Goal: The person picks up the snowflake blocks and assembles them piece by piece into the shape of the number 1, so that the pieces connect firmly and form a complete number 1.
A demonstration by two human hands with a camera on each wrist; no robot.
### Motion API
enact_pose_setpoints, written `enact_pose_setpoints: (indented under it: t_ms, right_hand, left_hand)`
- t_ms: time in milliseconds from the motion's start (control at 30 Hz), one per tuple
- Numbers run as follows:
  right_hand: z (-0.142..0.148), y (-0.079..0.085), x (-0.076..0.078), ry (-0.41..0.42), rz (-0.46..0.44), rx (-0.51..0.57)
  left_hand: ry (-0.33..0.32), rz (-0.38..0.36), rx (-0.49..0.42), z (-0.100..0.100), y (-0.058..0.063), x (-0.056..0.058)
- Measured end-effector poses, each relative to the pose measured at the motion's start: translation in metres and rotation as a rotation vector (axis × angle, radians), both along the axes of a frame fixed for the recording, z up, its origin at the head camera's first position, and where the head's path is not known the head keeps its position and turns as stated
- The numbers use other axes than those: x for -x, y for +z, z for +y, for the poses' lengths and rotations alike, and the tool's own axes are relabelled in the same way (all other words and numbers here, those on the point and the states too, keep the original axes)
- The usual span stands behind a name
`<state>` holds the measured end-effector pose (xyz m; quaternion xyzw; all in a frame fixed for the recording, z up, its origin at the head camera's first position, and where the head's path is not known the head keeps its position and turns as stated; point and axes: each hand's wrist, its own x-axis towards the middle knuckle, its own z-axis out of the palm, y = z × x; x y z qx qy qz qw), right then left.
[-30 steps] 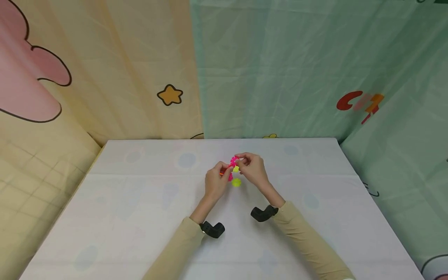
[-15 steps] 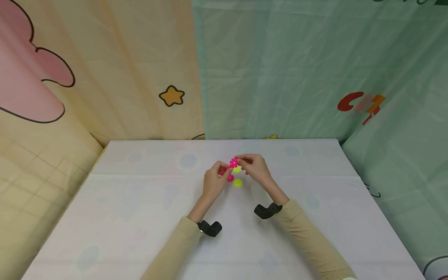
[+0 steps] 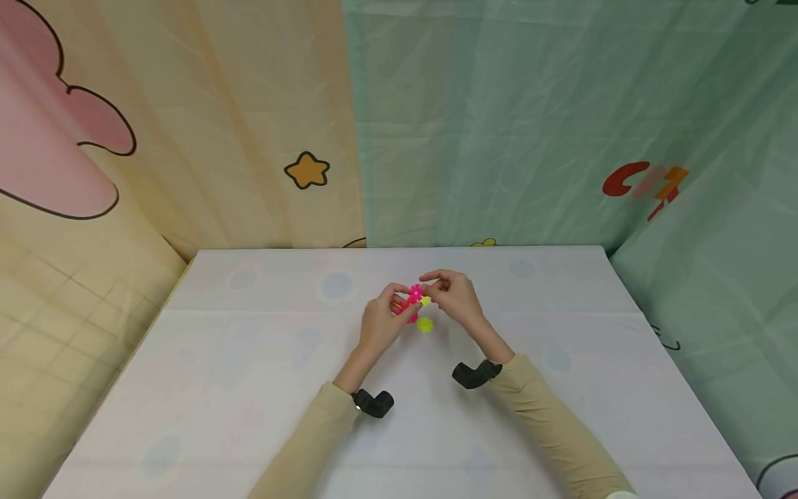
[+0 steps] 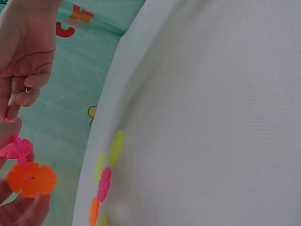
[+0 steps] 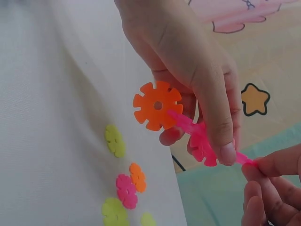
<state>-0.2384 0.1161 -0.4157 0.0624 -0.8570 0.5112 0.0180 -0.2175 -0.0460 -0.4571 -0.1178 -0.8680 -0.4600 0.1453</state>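
Over the far middle of the table, my left hand [image 3: 379, 324] grips a small chain of notched plastic snowflake discs. An orange snowflake disc [image 5: 157, 105] sits at one end, with a pink snowflake disc [image 5: 204, 149] joined on beside it, partly behind the left thumb. At the other end, my right hand [image 3: 456, 298] pinches the edge of a further pink disc [image 5: 243, 158] between thumb and finger. This disc is seen nearly edge-on in the right wrist view. The left wrist view has the orange disc facing the camera below the left fingers.
Several loose discs lie on the white table [image 3: 249, 388] below the hands: yellow-green discs [image 5: 114, 141], a pink one [image 5: 126, 191] and an orange one [image 5: 138, 177]. Curtains [image 3: 499, 138] hang behind the table's far edge.
The left thumb has moved further over the pink discs, and the upper pink disc sits slightly lower. The right index finger has lifted a little. Both hands stay close together.
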Motion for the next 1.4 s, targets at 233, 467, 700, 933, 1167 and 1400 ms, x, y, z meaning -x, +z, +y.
enact_pose_setpoints:
  t_ms: [233, 467, 700, 933, 1167, 1400]
  right_hand:
    - [0.000, -0.001, 0.000, 0.026, -0.014, 0.009]
    - [0.003, -0.005, 0.001, 0.038, 0.015, -0.014]
    - [0.007, -0.013, 0.001, 0.026, -0.005, -0.056]
    - [0.012, -0.027, 0.004, 0.027, -0.026, -0.122]
    - [0.013, -0.035, 0.006, 0.036, -0.083, -0.165]
    - [0.011, -0.040, 0.005, 0.043, -0.154, -0.203]
  left_hand:
    - [0.012, 0.009, 0.004, -0.003, 0.002, -0.001]
    - [0.041, -0.023, 0.001, -0.009, 0.001, -0.001]
    - [0.054, -0.027, -0.010, -0.018, 0.001, 0.001]
    - [0.057, -0.042, 0.013, -0.024, 0.000, 0.002]
    - [0.071, -0.078, 0.016, -0.029, 0.003, 0.000]
    - [0.070, -0.111, 0.000, -0.031, 0.005, -0.001]
